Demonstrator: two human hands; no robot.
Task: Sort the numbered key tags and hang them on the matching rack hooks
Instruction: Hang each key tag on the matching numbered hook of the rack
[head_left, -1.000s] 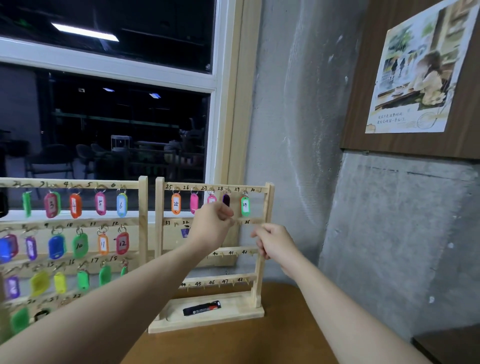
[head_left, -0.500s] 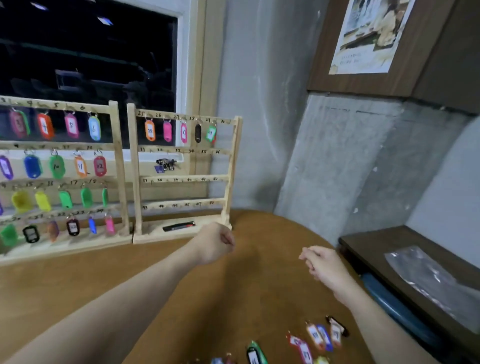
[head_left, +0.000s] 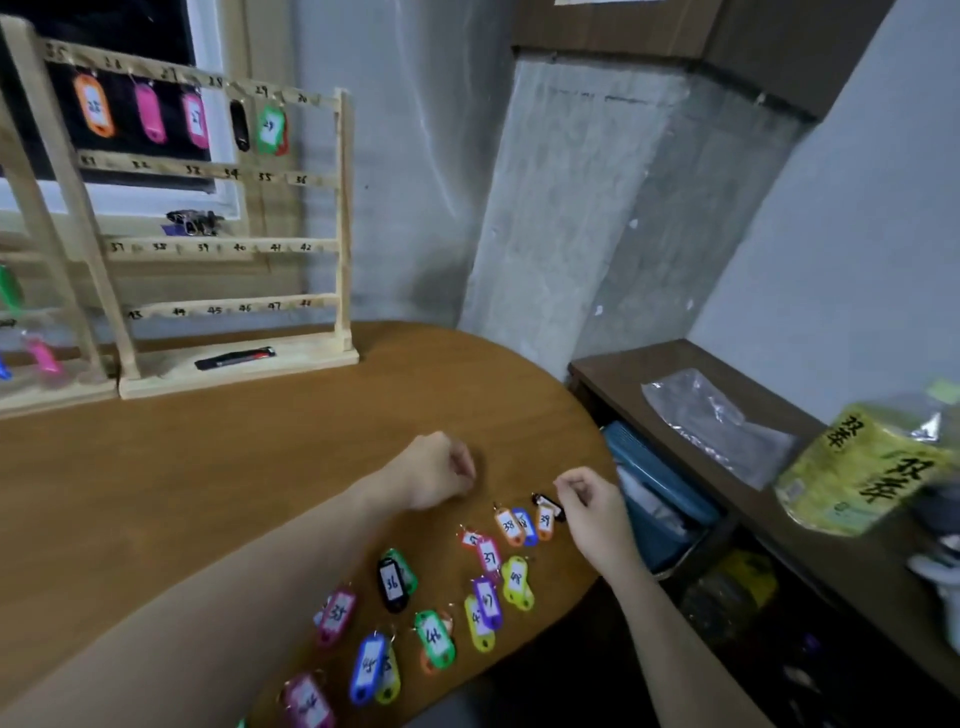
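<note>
Left hand (head_left: 434, 470) hovering loosely curled, holding nothing | right hand (head_left: 592, 504) curling beside glossy oval plastic tags (head_left: 488, 582), grip unclear | round wooden table (head_left: 208, 467) | slatted pine rack (head_left: 208, 208) standing behind

On your table (head_left: 208, 493) the rack (head_left: 218, 249) stands at 11 o'clock, against the wall, with a second rack (head_left: 31, 291) touching it on its left. The loose key tags (head_left: 441, 597) lie spread at 5 o'clock, near the table edge. Your left hand (head_left: 434, 473) and right hand (head_left: 592, 512) are just behind them. The low shelf (head_left: 727, 467) is at 3 o'clock, beside the table.
</note>
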